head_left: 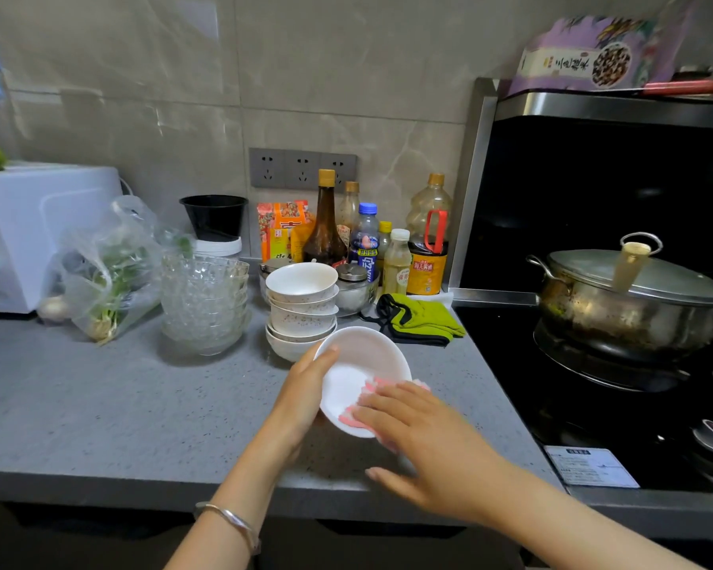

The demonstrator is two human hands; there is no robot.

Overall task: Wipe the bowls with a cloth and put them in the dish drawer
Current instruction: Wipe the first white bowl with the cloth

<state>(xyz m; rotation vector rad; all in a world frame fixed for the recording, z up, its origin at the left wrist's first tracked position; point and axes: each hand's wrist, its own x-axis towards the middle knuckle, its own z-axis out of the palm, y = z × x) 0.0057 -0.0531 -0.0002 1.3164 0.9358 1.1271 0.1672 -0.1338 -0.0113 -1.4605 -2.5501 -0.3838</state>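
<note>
A: What stands at the left of the counter (99, 405)?

B: Take the held bowl as the centre of the dial. Far out at 10 o'clock sits a white appliance (29, 232), with a clear bag of greens (108, 273) slumped against its front. Closer in, also at 10 o'clock, is a stack of glass bowls (204, 302).

A: And the plain ones?

B: A stack of white bowls (301, 306) stands at 11 o'clock, just beside the held one. I cannot tell whether they touch.

A: The left hand?

B: The left hand (305, 384) grasps the white bowl (359, 355) at its 9 o'clock rim. The thumb is hooked over the edge and the other fingers are hidden behind it. The bowl is tilted, mouth toward the camera, over the front part of the counter.

A: The right?

B: The right hand (429, 442) is flat, with straight fingers pressing a pink cloth (377, 383) against the bowl's inside at 5 o'clock. The thumb is splayed apart and nothing is clenched.

A: Farther right?

B: A green cloth (425, 318) lies at 1 o'clock, with bottles (367, 236) behind it at 12. At 2 o'clock a lidded steel pot (618, 310) sits on the black stove (552, 384).
</note>
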